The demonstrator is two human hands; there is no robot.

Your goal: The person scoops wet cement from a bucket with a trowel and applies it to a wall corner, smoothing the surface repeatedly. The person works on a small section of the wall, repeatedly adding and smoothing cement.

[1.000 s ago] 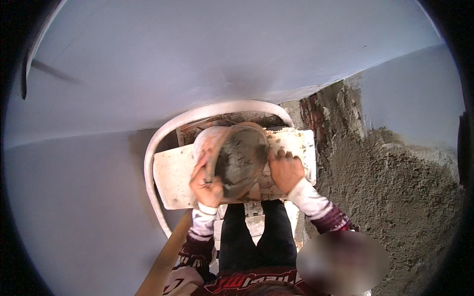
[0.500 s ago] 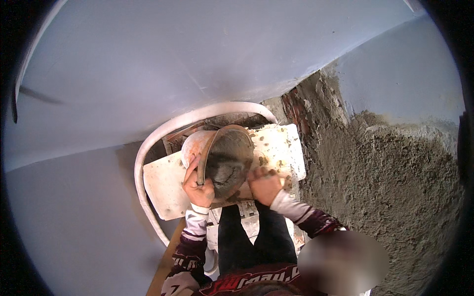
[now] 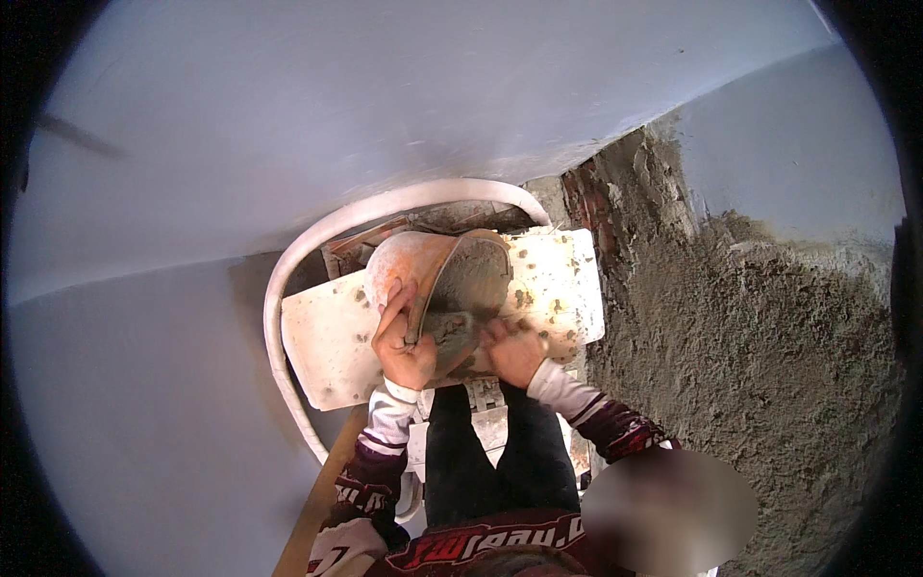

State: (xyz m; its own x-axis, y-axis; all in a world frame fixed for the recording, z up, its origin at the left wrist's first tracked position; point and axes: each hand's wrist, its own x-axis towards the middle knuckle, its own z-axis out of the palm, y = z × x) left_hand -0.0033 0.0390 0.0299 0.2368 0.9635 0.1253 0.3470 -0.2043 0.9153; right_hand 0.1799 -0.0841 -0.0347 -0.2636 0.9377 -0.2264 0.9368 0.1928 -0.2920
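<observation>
Your left hand (image 3: 406,354) grips the tilted bowl (image 3: 396,265) by its rim, fingers spread against the outer wall; the bowl sits over the board (image 3: 327,337), mouth rightward. Your right hand (image 3: 515,352) is partly curled at that mouth; whether it holds anything cannot be told. Should the left grip slip, the bowl could roll, spilling mortar (image 3: 452,332) off the near edge.

A long-sleeved jersey (image 3: 423,524) in deep maroon covers the torso, its chest printed with bold slanted lettering (image 3: 481,545) in red and white. Both sleeves (image 3: 615,426) turn white along the forearm, narrow maroon bands marking the change; the left one also carries white lettering and, higher up, a pale panel with dark marking. Black trousers (image 3: 538,462) fit closely. The hands (image 3: 407,361) are bare.
</observation>
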